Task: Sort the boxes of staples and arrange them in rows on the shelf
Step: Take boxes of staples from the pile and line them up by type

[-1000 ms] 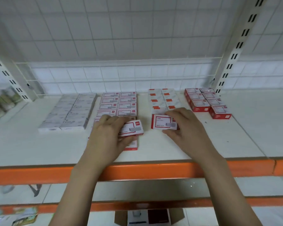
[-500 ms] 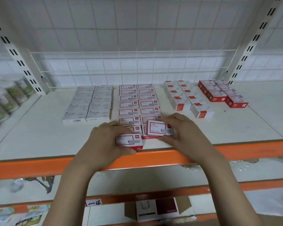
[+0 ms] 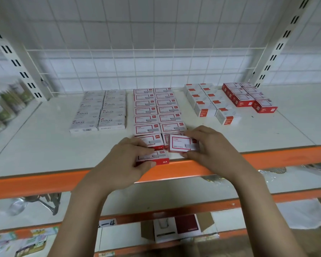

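Left hand [image 3: 126, 164] fingers curled round white-and-red cardboard staple box [image 3: 153, 158] at near shelf edge. Right hand [image 3: 209, 147] pinches second white-and-red box [image 3: 183, 143], tilted, above front of right column. Behind: four sorted blocks in rows on white shelf [image 3: 44, 145]. Judgement: nearly done, these two boxes left. Versus half-second earlier: hands and boxes barely shifted.

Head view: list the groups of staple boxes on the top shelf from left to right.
Grey-white STAPLES boxes → white boxes with red borders → white boxes with red corners → red boxes.
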Tool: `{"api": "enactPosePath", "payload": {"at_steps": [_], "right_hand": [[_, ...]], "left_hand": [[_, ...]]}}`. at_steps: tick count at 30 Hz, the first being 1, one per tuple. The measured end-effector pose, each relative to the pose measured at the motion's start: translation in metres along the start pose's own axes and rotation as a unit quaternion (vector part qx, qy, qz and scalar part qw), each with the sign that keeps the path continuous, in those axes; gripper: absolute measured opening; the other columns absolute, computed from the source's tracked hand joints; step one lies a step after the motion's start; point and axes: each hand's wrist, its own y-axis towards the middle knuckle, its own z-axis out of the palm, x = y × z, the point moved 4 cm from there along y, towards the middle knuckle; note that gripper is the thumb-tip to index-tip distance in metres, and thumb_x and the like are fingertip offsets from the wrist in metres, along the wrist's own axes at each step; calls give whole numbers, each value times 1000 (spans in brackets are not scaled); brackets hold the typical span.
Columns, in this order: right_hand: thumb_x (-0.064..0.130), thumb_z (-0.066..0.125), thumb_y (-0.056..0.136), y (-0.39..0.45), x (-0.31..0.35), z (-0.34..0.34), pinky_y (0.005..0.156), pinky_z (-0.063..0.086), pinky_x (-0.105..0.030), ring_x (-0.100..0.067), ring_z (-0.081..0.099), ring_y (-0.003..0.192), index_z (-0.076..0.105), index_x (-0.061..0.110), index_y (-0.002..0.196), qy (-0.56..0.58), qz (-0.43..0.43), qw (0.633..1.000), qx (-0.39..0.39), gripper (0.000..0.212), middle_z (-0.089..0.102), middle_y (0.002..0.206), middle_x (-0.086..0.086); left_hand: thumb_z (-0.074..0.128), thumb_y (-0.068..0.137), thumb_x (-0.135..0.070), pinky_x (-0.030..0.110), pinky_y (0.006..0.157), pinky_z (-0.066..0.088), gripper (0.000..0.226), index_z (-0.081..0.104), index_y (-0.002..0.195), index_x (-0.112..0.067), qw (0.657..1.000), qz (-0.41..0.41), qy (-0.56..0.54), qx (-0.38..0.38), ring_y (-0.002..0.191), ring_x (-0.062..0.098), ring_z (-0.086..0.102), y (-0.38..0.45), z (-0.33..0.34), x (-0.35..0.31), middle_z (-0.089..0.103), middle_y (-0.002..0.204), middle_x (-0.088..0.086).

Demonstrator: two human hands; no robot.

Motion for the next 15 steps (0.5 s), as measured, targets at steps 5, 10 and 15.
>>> {"api": "enactPosePath", "payload": {"at_steps": [5,10,15], "right_hand": [[28,67,83,-2,1,-3,95,36,-21,-11,43,116,45,25,136,0,-3,1000,-1,57,51,128,5],[29,66,83,-4,0,-6,95,36,-21,-10,42,117,44,26,137,-3,-1,1000,3,58,50,127,6],[29,66,83,-9,0,-7,93,34,-19,-10,44,115,46,23,135,-9,-6,1000,1,56,51,125,6]], "left_hand": [[61,87,-33,19,93,29,36,61,122,-27,1000,-8,4,-11,114,11,39,0,2,-1,53,120,-8],[68,82,-34,15,88,29,39,64,119,-23,997,-39,27,-53,110,12,43,2,-1,0,52,115,-8],[67,82,-39,26,96,30,33,67,113,-26,996,-52,42,-57,111,17,40,1,-1,3,50,120,-3]]}}
